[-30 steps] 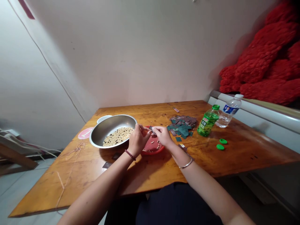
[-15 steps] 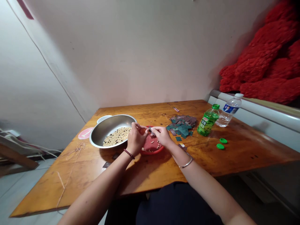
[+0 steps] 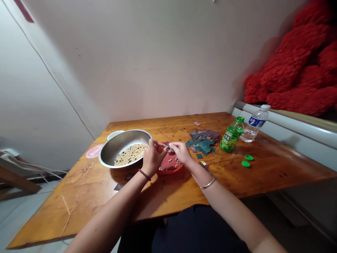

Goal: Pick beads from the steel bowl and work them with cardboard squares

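My left hand (image 3: 153,156) and my right hand (image 3: 180,152) meet above a red plastic tray (image 3: 171,172) that holds several pale beads. Both hands pinch a small dark piece (image 3: 169,147); it looks like one of the thin squares in the pile, but the fingers hide most of it. Left of my left hand a steel bowl (image 3: 109,149) stands tilted, with many tan beads (image 3: 129,154) and some dark ones inside. Beyond my right hand lies a pile of thin green and brown squares (image 3: 202,140).
A green drink bottle (image 3: 231,135) and a clear water bottle (image 3: 255,124) stand at the right, with green caps (image 3: 245,164) nearby. Loose string (image 3: 85,169) lies on the wooden table (image 3: 231,182) at the left. Red fluffy material (image 3: 297,70) is heaped beyond the right edge.
The view has shifted slightly. My hands stay together over the red tray, with only small finger movement around the dark piece.
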### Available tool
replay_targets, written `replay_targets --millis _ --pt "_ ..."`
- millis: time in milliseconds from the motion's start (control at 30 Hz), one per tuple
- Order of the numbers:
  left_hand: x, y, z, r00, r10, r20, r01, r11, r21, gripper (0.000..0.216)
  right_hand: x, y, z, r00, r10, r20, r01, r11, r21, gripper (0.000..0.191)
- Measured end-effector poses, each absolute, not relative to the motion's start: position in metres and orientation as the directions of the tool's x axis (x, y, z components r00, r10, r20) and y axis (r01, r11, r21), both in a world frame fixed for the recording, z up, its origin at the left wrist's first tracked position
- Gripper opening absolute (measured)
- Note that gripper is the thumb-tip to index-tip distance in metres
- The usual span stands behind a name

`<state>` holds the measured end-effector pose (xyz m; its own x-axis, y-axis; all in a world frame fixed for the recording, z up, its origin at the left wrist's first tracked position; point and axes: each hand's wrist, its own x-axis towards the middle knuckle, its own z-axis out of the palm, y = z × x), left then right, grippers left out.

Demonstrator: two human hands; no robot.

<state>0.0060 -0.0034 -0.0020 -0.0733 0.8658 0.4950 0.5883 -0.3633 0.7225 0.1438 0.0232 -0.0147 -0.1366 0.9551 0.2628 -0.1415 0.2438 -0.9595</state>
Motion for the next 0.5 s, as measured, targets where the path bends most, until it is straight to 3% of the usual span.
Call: replay_targets --millis 500 --pt "0.0088 -0.0049 -0.001 -0.068 0.849 0.523 0.615 -0.377 0.692 0.034 0.1438 0.0216 -0.0136 -0.141 0.944 0.297 -0.115 0.283 -0.952 0.034"
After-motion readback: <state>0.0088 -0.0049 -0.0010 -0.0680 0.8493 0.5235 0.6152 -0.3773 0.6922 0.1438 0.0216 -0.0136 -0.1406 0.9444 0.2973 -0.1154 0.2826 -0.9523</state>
